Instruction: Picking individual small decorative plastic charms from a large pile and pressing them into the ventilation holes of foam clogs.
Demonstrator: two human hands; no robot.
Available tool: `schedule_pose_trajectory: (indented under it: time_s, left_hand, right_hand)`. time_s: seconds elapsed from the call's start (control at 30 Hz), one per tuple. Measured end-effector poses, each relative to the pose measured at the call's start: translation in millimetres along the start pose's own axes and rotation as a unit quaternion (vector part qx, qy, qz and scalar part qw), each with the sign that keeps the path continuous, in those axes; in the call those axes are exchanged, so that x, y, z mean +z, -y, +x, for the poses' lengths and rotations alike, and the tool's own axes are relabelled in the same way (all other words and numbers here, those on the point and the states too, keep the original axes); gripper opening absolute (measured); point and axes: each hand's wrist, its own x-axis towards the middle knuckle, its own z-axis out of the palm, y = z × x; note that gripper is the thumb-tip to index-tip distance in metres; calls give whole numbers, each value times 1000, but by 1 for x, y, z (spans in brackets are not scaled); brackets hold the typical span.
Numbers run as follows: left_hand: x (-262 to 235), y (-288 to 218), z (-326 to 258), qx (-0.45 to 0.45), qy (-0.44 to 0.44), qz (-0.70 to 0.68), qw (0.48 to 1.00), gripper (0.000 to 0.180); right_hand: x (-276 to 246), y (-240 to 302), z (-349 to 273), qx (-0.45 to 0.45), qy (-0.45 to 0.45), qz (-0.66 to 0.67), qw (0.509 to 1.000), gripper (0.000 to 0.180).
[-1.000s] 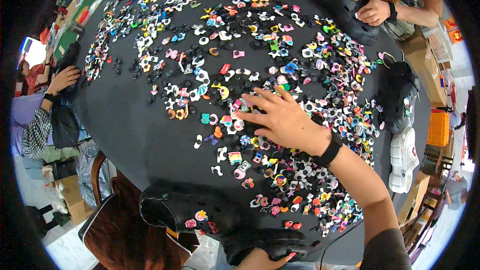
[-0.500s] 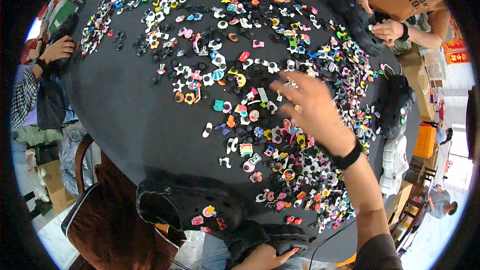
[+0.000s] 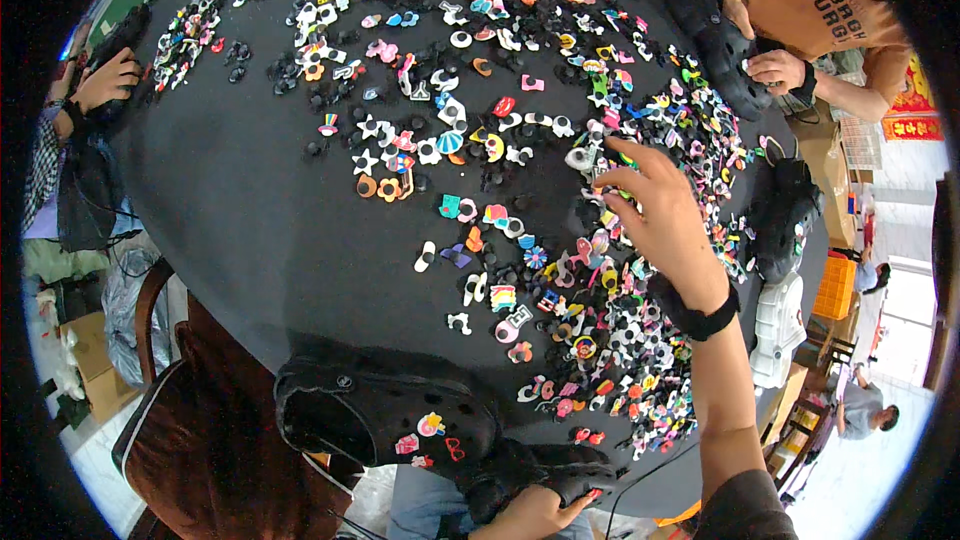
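Note:
Hundreds of small colourful shoe charms lie spread over the dark tabletop, thickest toward the right. My right hand, with a black band on its wrist, reaches over the right-hand heap. Its fingers are bent but apart, the tips close to a pale charm; I make out nothing held. At the lower edge my left hand grips a black clog. Beside it, to the left, rests another black clog with several charms fixed on its upper.
Across the table at upper right, a person's hands hold a black clog. Another person's hand rests at the left edge. A black clog and a white clog stand along the right edge. A brown chair is lower left.
My right hand has moved right and drawn its fingers in. Several charms near the middle, including a round pink one and a pale green one, are gone from their spots. My left hand keeps its hold.

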Motion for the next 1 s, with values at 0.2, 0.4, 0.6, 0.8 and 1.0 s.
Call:
schedule_pose_trajectory:
  time_s: [0.2, 0.4, 0.6, 0.8, 1.0]
  left_hand:
    - [8, 9, 5, 119, -110, 50, 986, 39]
    - [9, 6, -5, -22, -46, -33, 998, 39]
    - [6, 4, 7, 127, -147, 76, 978, 37]
    - [4, -14, 21, 55, -243, -107, 963, 41]
    - [32, 25, -9, 71, -113, -5, 991, 51]
  right_hand:
    - [37, 72, 48, -115, 1, 108, 987, 37]
    - [78, 100, 92, -231, 34, 65, 970, 43]
    - [53, 38, 88, -100, 8, 9, 995, 18]
    - [34, 38, 75, -89, 21, 23, 996, 14]
    - [45, 84, 43, -116, 74, 13, 990, 31]
